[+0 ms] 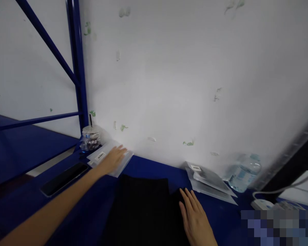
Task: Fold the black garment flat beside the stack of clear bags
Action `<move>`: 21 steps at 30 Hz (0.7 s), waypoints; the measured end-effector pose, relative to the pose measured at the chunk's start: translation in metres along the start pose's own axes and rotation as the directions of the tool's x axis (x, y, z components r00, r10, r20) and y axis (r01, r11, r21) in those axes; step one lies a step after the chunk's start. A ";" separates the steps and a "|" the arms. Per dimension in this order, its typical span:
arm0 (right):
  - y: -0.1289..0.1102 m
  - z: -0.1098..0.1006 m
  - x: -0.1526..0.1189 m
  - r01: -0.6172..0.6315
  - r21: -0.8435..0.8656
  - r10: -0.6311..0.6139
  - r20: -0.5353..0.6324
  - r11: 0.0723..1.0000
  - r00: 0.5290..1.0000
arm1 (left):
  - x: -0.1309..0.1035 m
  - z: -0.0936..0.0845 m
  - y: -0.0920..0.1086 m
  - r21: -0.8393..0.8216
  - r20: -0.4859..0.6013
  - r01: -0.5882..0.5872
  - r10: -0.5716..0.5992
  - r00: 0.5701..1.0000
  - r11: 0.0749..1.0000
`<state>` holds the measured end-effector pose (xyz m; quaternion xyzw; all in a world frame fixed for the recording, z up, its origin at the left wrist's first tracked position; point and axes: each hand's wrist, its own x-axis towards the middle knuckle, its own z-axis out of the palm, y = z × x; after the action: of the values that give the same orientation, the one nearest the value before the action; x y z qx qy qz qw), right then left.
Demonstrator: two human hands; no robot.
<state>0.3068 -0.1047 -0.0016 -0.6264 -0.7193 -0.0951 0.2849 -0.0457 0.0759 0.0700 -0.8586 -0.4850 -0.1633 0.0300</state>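
My left hand (115, 160) is stretched out over a stack of clear plastic bags (124, 162) with a barcode label, at the back left of the blue table. Its fingers are extended, and the palm side is hidden. In front of me lies a flat piece of black fabric (143, 208), possibly a garment; its near part runs out of the view. My right hand (196, 218) rests with straight fingers at the right side of the fabric. Beyond that hand lie more clear plastic bags (210, 182), also with a barcode label.
A phone (64, 178) and a drink cup with a straw (91, 138) stand at the left, by a blue metal frame (79, 68). To the right are a water bottle (245, 173) and a white device with a cable (262, 204). A white wall (164, 85) closes the back.
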 end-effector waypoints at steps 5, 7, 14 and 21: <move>0.008 0.004 -0.015 0.033 -0.076 -0.027 0.083 0.997 0.996 | 0.030 0.010 -0.063 0.022 0.078 0.144 -0.145 0.986 0.989; 0.015 0.010 -0.019 0.000 -0.097 0.014 0.138 0.995 0.990 | 0.027 0.030 -0.067 0.023 0.115 0.199 -0.201 0.973 0.980; 0.028 0.036 -0.031 -0.062 -0.157 0.088 0.167 0.986 0.982 | 0.017 0.078 -0.060 0.023 0.157 0.297 -0.297 0.942 0.955; 0.008 0.015 -0.026 -0.116 -0.136 0.151 0.283 0.984 0.947 | 0.033 0.079 -0.062 0.002 0.219 0.341 -0.333 0.917 0.940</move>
<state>0.3115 -0.1177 -0.0293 -0.6965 -0.7026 -0.0245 0.1439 -0.0619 0.1523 -0.0005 -0.7752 -0.6230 -0.0803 -0.0669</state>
